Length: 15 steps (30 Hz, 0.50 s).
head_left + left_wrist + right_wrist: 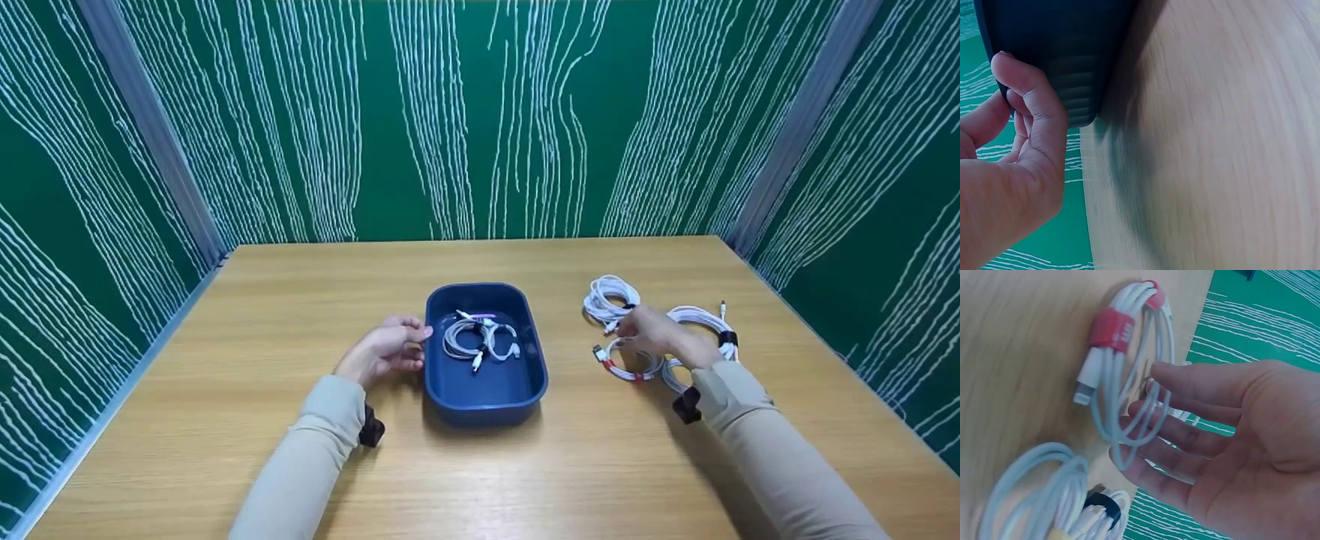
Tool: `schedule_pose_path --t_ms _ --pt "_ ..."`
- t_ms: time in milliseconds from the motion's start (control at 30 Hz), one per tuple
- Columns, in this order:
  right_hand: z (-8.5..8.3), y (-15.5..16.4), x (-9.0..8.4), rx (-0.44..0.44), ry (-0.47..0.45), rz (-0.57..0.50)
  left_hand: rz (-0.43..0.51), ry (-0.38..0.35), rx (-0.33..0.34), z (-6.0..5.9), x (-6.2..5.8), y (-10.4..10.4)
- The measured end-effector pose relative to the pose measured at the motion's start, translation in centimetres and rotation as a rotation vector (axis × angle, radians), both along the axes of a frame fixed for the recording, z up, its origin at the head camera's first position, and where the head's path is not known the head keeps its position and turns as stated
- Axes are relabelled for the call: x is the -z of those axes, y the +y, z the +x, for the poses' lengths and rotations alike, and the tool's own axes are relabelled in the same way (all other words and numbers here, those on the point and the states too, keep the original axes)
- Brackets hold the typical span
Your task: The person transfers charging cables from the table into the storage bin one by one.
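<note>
On the left side of a dark blue plastic bin (486, 409), my left hand (386, 349) pinches the rim between thumb and fingers, as the left wrist view shows. Inside the bin lie coiled cables (465, 341) with light plugs. To the right, my right hand (656, 334) pinches a coiled white charging cable (1112, 371) by its loop. Two red straps (1113, 329) bind that coil, and a flat metal plug tip (1082, 395) sticks out beside one strap. The hand partly hides the coil in the head view.
A bundled white cable (606, 296) lies just beyond my right hand. Another, larger white coil (701, 313) with a black strap lies to its right, partly under the wrist. Green walls with white streaks stand around the wooden table (300, 300).
</note>
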State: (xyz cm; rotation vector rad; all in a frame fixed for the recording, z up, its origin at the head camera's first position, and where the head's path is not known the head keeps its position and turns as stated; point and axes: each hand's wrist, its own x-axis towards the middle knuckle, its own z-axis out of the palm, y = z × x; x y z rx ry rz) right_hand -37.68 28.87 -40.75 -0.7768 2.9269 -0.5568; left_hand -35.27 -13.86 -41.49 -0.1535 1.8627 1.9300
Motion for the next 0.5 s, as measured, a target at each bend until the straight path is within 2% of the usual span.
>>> schedule_pose_path --t_ms 300,500 --pt "0.12 0.57 0.45 0.039 0.023 -0.001 -0.010 0.016 0.019 -0.15 0.04 -0.01" --pt "0.17 0.75 0.10 0.057 -0.042 -0.026 -0.015 0.011 0.021 -0.21 0.15 -0.07"
